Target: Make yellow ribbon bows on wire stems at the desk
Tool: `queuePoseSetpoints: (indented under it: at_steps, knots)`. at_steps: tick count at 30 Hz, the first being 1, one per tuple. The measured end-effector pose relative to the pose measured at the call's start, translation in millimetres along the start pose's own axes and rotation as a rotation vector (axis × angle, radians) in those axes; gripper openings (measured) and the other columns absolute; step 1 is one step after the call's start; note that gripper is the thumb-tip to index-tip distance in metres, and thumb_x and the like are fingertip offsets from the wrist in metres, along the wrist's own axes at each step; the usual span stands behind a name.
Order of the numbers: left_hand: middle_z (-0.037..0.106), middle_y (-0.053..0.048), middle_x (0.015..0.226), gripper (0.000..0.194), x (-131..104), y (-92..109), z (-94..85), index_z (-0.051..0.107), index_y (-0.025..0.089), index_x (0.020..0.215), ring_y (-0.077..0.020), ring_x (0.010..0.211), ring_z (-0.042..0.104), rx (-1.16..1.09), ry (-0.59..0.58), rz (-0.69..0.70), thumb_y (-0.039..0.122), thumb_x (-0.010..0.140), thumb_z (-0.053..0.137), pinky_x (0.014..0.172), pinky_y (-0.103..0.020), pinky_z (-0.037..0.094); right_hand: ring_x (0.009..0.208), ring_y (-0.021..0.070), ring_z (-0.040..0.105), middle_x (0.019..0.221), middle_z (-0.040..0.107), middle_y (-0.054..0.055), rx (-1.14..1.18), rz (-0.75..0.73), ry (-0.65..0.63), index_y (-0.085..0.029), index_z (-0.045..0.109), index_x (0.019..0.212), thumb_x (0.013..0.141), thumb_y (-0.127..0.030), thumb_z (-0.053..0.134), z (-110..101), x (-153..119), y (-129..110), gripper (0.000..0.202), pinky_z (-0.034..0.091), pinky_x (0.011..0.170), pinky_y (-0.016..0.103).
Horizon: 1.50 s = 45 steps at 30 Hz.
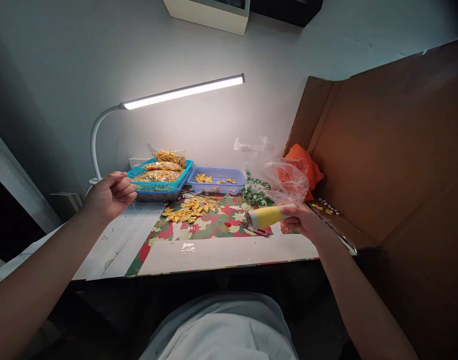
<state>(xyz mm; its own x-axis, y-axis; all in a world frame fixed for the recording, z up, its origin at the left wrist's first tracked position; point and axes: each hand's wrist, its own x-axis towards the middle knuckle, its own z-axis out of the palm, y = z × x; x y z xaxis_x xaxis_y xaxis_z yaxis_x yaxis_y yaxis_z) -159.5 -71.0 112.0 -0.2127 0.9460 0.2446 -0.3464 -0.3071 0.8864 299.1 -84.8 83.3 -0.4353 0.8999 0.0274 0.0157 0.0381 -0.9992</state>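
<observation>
My left hand [112, 196] is raised over the left part of the table, its fingers closed in a pinch; what they hold, if anything, is too small to name. On the right, my right hand [298, 218] grips a yellow spool [267, 217] by one end, and the spool lies sideways above the patterned mat. Yellow bows [186, 211] are piled on the mat between my hands. Below the spool rest dark red scissors [259, 232], with a small red object [227, 224] to their left.
Behind are a turquoise basket [157, 187] with bagged yellow pieces, a purple basket [216, 187] and plastic bags [289, 180]. A lamp [184, 92] reaches overhead. Cardboard [386, 145] stands at the right.
</observation>
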Motion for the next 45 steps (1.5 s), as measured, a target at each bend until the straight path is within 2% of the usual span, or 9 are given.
queuePoseSetpoints:
  at_steps: [4,8,12,16,23,31,35,40,45]
  knots:
    - [0.040,0.007,0.051,0.045,3.7,14.5,-1.9,0.027,0.017,0.057,-0.0053,0.050,0.037,-0.012,0.078,0.131,0.021,0.068,0.070,0.048,-0.019,0.034,0.044,0.0054,0.025,0.050,0.030,-0.009,-0.123,0.019,0.032,-0.015,0.061,0.079,0.068,-0.049,0.072,1.3,-2.8,2.5,0.037,0.021,0.043,0.022]
    - [0.063,0.004,0.074,0.046,1.0,29.1,6.4,0.031,0.017,0.059,-0.0145,0.082,0.058,-0.115,0.075,0.252,0.028,0.069,0.074,0.074,-0.030,0.048,0.045,0.0054,0.030,0.053,0.037,-0.007,-0.224,-0.001,0.024,-0.015,0.062,0.074,0.068,-0.050,0.073,7.8,-1.2,3.1,0.037,0.018,0.043,0.021]
    - [0.047,0.009,0.053,0.032,-5.7,42.5,14.2,0.035,0.017,0.061,-0.0054,0.051,0.039,-0.202,0.024,0.240,0.013,0.074,0.064,0.058,-0.020,0.042,0.045,0.0055,0.032,0.053,0.042,-0.005,-0.342,-0.020,0.038,-0.014,0.065,0.073,0.068,-0.050,0.073,10.0,2.4,3.2,0.037,0.021,0.042,0.020]
    - [0.021,0.011,0.045,0.028,-9.5,42.4,20.9,0.032,0.019,0.063,-0.0048,0.040,0.010,-0.229,-0.151,-0.046,0.007,0.066,0.057,0.037,-0.017,0.022,0.044,0.0055,0.033,0.052,0.045,-0.005,-0.395,-0.048,0.076,-0.014,0.066,0.076,0.067,-0.051,0.074,11.6,5.1,2.7,0.038,0.023,0.040,0.020]
    - [0.024,0.007,0.053,0.017,-31.4,-3.8,71.2,0.046,0.018,0.064,-0.0073,0.045,0.017,-0.066,-0.494,-0.423,0.024,0.064,0.062,0.040,-0.021,0.017,0.042,0.0069,0.031,0.047,0.038,-0.007,-0.309,-0.116,0.269,-0.017,0.061,0.072,0.070,-0.055,0.069,23.6,14.2,-1.0,0.039,0.019,0.038,0.022]
    - [0.040,0.005,0.065,0.041,-57.5,-77.0,136.2,0.061,0.018,0.097,-0.0097,0.056,0.033,0.435,-0.608,-0.212,0.045,0.068,0.073,0.051,-0.023,0.025,0.043,0.0071,0.032,0.047,0.037,-0.007,-0.249,-0.254,0.334,-0.017,0.053,0.064,0.068,-0.054,0.070,42.5,26.0,-10.6,0.040,0.023,0.043,0.024]
    - [0.039,0.005,0.061,0.038,-61.7,-96.6,146.0,0.064,0.018,0.082,-0.0109,0.056,0.032,0.600,-0.707,-0.186,0.054,0.071,0.069,0.051,-0.025,0.024,0.044,0.0077,0.035,0.047,0.040,-0.006,-0.280,-0.283,0.353,-0.017,0.054,0.065,0.068,-0.055,0.069,46.2,28.8,-11.1,0.041,0.023,0.044,0.024]
    - [0.032,0.005,0.057,0.040,-53.3,-100.6,131.4,0.044,0.018,0.053,-0.0093,0.052,0.028,0.156,-0.500,-0.204,0.042,0.071,0.070,0.050,-0.023,0.031,0.044,0.0068,0.032,0.047,0.037,-0.007,-0.208,-0.279,0.359,-0.017,0.053,0.064,0.067,-0.053,0.070,44.5,27.4,-11.4,0.040,0.023,0.043,0.024]
    - [0.056,-0.001,0.072,0.023,-38.5,-77.8,106.9,0.050,0.017,0.056,-0.0112,0.068,0.054,-0.255,-0.230,-0.155,0.020,0.075,0.062,0.061,-0.021,0.047,0.043,0.0051,0.027,0.046,0.030,-0.009,-0.047,-0.211,0.353,-0.019,0.047,0.060,0.062,-0.050,0.075,44.0,26.7,-6.7,0.041,0.022,0.041,0.022]
